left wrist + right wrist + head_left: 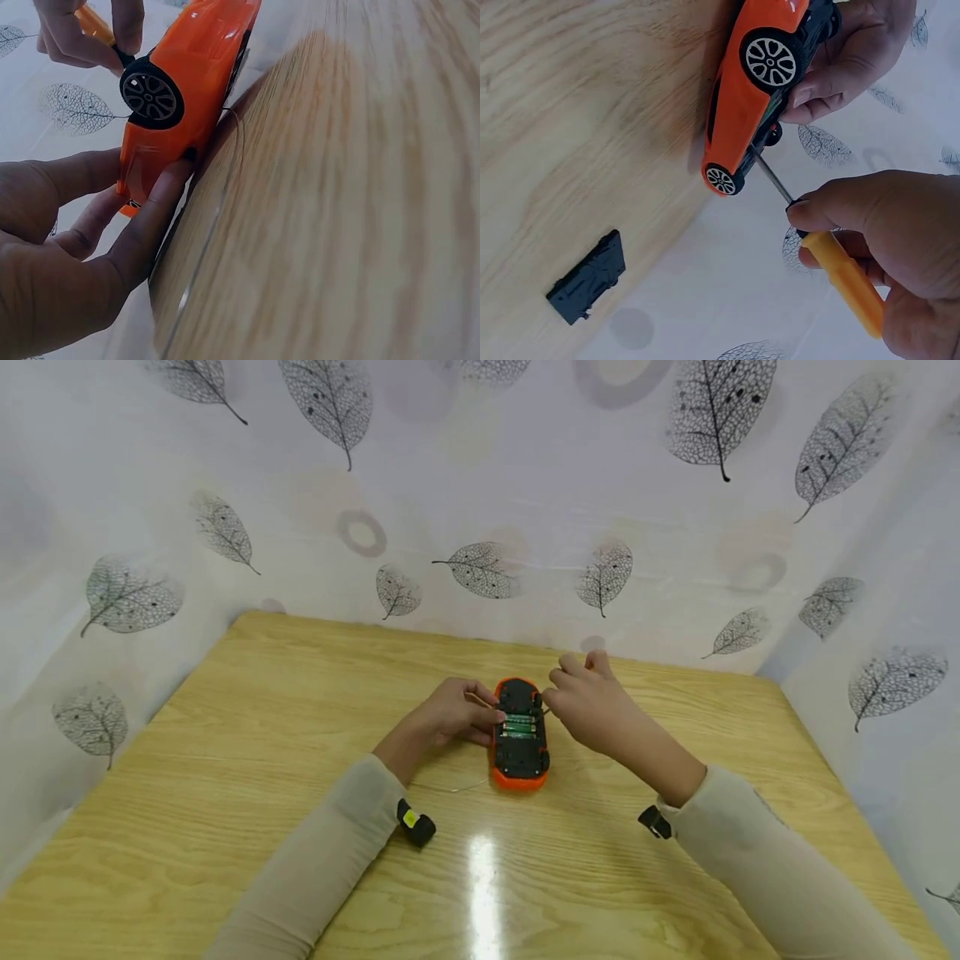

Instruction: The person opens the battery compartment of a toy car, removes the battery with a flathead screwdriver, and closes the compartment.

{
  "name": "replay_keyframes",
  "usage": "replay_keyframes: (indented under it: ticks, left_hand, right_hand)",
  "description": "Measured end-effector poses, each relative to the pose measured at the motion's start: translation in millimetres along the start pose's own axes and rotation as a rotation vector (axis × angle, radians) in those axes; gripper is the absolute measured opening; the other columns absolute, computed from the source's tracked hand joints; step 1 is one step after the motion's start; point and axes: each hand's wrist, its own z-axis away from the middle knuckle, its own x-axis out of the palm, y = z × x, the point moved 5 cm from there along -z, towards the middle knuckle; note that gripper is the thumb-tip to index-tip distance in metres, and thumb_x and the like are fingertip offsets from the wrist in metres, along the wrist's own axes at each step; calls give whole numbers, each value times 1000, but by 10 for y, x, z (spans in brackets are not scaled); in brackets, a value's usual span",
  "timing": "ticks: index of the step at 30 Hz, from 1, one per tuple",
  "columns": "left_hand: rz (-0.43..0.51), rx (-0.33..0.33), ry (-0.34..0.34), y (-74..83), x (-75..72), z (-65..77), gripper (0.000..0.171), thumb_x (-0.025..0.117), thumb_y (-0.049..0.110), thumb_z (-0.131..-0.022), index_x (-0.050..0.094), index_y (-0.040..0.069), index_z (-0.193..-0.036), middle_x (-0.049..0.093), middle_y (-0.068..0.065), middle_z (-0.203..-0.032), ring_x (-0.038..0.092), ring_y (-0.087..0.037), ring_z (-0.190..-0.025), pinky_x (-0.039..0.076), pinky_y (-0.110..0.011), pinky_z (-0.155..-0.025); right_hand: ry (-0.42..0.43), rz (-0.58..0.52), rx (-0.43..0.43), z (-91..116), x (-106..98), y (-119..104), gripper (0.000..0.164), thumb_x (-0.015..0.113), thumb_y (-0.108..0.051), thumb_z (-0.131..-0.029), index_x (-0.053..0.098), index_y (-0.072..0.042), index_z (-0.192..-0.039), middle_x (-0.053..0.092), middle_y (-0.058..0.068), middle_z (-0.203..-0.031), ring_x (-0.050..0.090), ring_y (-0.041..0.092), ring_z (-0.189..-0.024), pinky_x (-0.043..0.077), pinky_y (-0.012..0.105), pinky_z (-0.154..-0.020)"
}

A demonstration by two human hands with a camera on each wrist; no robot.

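An orange toy car (521, 781) lies wheels up on the table, its black underside showing a bay with several green batteries (519, 727). My left hand (465, 714) grips the car's left side, thumb on the underside by the batteries and fingers along the body. From the right, my right hand (592, 706) holds a screwdriver with a yellow handle (847, 281). In the right wrist view, its metal shaft (772, 178) reaches the edge of the car's underside, between the two near wheels. A thin wire (457, 790) trails from the car toward the left.
A black plastic cover (589, 277) lies on the wooden table (300, 693) in the right wrist view, apart from the car. Cloth with a leaf print (480, 485) hangs behind the table and along its sides. Dark wrist cameras sit at both sleeves.
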Motion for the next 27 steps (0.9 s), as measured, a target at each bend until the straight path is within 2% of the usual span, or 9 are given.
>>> replay_keyframes:
  ticks: [6, 12, 18, 27]
  left_hand:
    - [6, -10, 6, 1, -14, 3, 27, 76, -4, -90, 62, -4, -113, 68, -19, -105, 73, -26, -75, 65, -40, -65]
    - [8, -15, 11, 5, -13, -16, 30, 77, -3, -89, 62, -5, -115, 68, -20, -107, 72, -26, -74, 65, -40, -65]
    - [10, -29, 9, 3, 18, -49, 31, 77, -3, -89, 61, -5, -115, 69, -21, -107, 73, -26, -76, 65, -41, -67]
    - [12, -39, 27, -10, 10, -36, 31, 77, -3, -89, 62, -5, -115, 70, -21, -106, 73, -26, -76, 65, -41, -68]
  right_hand:
    - [43, 101, -58, -70, -81, -92, 14, 80, -12, -90, 70, -15, -79, 57, 3, -82, 40, 24, -86, 32, 46, -80]
    - [1, 149, -105, -119, -126, -115, 16, 81, -13, -88, 69, -16, -78, 60, 3, -85, 43, 24, -89, 35, 45, -82]
    - [-12, 119, -90, -72, -140, -56, 8, 80, -13, -89, 73, -15, -85, 62, 4, -89, 44, 25, -90, 36, 47, -81]
    - [2, 72, -71, -44, -98, 10, 8, 78, -16, -92, 72, -13, -86, 61, 3, -89, 38, 24, -86, 25, 45, -78]
